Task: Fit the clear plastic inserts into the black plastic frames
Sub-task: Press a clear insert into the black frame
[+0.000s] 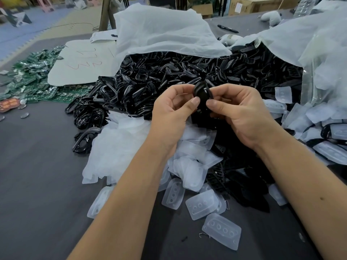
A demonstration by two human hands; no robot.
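A black frame is pinched by both hands above a grey table heaped with frames, inserts and green boards.

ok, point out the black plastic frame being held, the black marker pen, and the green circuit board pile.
black plastic frame (202, 92): head view, curved upper rim.
black marker pen (227, 28): head view, mid barrel.
green circuit board pile (31, 79): head view, centre of heap.
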